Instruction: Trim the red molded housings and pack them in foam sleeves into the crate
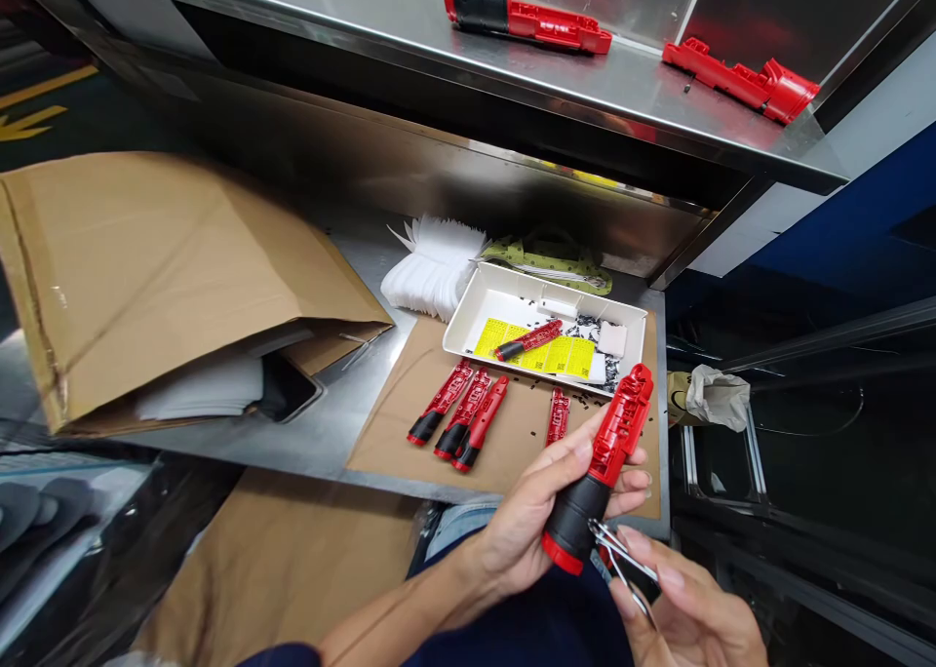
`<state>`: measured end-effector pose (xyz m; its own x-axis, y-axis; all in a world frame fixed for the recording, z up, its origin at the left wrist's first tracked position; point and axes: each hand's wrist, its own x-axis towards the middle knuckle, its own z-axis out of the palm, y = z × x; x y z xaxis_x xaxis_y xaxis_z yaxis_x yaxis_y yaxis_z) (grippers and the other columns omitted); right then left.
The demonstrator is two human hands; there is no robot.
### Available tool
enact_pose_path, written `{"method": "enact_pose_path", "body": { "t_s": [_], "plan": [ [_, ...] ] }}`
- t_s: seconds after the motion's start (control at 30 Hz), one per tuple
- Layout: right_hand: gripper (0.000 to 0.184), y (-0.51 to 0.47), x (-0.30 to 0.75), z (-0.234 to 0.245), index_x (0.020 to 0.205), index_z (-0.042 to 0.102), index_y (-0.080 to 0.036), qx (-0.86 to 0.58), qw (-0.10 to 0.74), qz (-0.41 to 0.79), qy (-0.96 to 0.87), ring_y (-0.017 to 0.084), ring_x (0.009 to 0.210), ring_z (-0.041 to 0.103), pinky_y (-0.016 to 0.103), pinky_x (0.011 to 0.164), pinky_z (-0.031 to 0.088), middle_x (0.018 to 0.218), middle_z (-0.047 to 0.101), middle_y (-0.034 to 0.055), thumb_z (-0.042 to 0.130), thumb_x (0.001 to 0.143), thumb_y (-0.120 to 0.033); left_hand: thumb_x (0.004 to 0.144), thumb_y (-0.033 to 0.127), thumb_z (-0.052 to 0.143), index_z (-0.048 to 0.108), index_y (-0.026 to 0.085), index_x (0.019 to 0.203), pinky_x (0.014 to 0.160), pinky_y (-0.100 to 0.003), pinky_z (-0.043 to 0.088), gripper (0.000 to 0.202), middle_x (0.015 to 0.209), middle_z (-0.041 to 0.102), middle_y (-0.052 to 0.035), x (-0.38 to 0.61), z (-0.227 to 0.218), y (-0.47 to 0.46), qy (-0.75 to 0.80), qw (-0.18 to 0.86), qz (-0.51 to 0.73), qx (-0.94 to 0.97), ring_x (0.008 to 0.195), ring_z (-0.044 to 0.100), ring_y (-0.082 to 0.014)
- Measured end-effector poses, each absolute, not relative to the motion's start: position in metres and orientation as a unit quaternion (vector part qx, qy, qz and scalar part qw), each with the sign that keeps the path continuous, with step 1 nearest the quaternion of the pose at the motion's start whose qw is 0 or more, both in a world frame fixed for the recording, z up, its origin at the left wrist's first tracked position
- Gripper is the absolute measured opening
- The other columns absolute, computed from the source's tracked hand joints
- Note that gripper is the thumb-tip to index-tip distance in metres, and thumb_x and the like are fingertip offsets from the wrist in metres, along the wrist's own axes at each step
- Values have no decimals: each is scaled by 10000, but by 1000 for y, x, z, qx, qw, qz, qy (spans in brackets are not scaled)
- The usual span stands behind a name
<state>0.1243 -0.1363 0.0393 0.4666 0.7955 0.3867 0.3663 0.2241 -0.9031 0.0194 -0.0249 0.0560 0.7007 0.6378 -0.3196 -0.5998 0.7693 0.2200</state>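
My left hand (516, 521) is wrapped round a red and black flashlight-like housing (581, 506). It is held tilted, with its open red half upward and its black barrel toward me. In my right hand (698, 594), thumb and fingers pinch a shiny bent metal wire piece (621, 555). Its looped end is at the side of the black barrel; I cannot tell whether it is attached there. On the brown board beyond my hands lie several similar housings (475, 423), and a red half shell (558, 416) lies just behind my left hand.
A white tray (457, 331) holds yellow labels (563, 353), another red and black part and small black pieces. Behind it are stacked white sheets (435, 267) and a green pouch (545, 262). A large cardboard box (168, 267) stands left. Two housings rest on the metal shelf (409, 38).
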Motion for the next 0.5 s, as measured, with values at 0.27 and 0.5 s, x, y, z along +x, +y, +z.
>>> {"method": "enact_pose_path", "body": {
  "t_s": [0.27,0.5],
  "plan": [
    [283,-133,121,35,1048,670,-260,-566,639,152,-499,238,845,774,329,702,675,922,795,36,769,808,-146,842,249,751,708,147,1173,887,-298,570,349,1020,749,-97,21,58,-26,189,924,331,39,916,725,-187],
    [403,-131,141,25,1199,659,-314,-519,649,72,-552,186,671,769,234,589,670,833,791,-51,728,830,-167,824,277,771,673,121,1222,871,-295,568,439,1029,741,-110,22,58,-26,185,931,313,36,893,714,-172]
  ]
}}
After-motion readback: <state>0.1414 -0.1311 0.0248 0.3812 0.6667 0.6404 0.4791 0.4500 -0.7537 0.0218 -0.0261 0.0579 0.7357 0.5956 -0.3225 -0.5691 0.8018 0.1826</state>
